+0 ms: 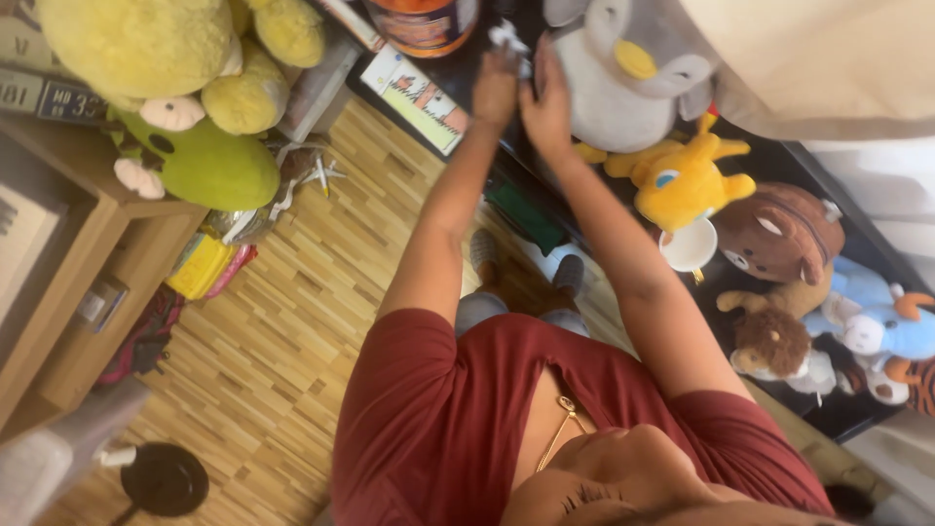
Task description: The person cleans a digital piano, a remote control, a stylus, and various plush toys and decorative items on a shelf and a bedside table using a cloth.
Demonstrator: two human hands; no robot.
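Both my arms reach forward over a black shelf (769, 156) lined with plush toys. My left hand (497, 86) is closed around a small crumpled white thing (508, 37); what it is I cannot tell. My right hand (545, 102) is beside it, fingers stretched out, touching the left side of a grey penguin plush (623, 83). A yellow plush (682, 180) lies just under the penguin, to the right of my right forearm. I wear a dark red top.
Along the shelf sit a white cup (690, 245), a brown bear plush (779, 234), a lion plush (769, 341) and a blue plush (877, 321). An orange jar (424, 24) and an illustrated box (419, 97) are by my hands. Large yellow (136, 44) and green (209, 166) plush toys top a wooden cabinet (88, 282) on the left.
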